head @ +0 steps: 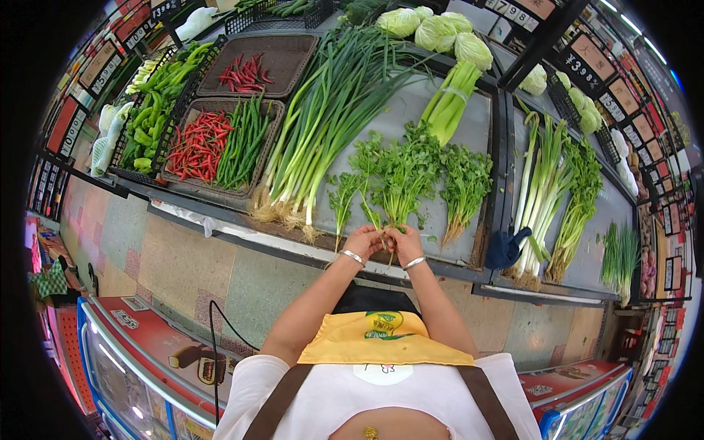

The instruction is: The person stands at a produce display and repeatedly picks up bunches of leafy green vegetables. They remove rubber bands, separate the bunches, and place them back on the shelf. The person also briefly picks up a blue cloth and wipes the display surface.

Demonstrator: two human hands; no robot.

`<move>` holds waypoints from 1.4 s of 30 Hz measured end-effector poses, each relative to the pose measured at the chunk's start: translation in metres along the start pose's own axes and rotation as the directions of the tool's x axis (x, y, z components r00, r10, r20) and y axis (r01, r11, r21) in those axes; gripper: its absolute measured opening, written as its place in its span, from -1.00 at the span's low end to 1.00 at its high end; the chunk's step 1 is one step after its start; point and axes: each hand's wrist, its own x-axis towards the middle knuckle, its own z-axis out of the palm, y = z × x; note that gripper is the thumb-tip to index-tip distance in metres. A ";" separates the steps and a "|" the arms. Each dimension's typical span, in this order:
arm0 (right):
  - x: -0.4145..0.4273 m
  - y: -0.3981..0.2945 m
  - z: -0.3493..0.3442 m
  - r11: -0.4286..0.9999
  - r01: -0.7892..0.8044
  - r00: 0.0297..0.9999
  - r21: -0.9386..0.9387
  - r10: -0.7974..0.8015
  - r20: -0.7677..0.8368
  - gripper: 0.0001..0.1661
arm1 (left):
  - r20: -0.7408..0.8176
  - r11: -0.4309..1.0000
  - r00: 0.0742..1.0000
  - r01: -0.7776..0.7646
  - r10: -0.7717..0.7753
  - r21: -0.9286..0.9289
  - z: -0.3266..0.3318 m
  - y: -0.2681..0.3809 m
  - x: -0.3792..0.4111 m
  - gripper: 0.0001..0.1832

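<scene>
At the front edge of the grey display counter (357,148), my left hand (365,242) and my right hand (405,243) meet at the stem ends of coriander. My left fingers pinch a thin coriander sprig (370,212). The right fingers close on the root end of a leafy coriander bunch (404,176), whose leaves lie away from me. Fingers partly hide both stem ends. A small coriander bunch (344,192) lies left of my hands, and a larger coriander bunch (465,181) with brown roots lies to the right.
Long green onions (324,126) lie left. Celery (451,99) and napa cabbages (437,32) sit behind. Baskets hold red chillies (199,146) and green chillies (242,143). A dark blue glove (506,248) lies right, by leeks (542,203). Freezer cabinets (143,357) stand behind me.
</scene>
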 end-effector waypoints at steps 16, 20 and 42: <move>-0.003 -0.001 0.008 0.973 0.130 0.982 -0.191 -0.100 0.158 -0.89 | -0.132 0.997 0.991 -0.018 0.008 -0.080 -0.010 -0.001 0.008 -0.90; -0.009 0.000 0.014 0.964 0.182 0.976 -0.193 -0.154 0.152 -0.90 | -0.126 0.992 0.992 -0.011 -0.005 -0.125 -0.019 -0.002 0.017 -0.84; -0.014 -0.019 0.005 0.970 0.121 0.989 0.210 -0.136 0.062 -0.91 | -0.211 0.977 0.966 -0.112 0.150 0.182 0.011 0.007 -0.010 -0.73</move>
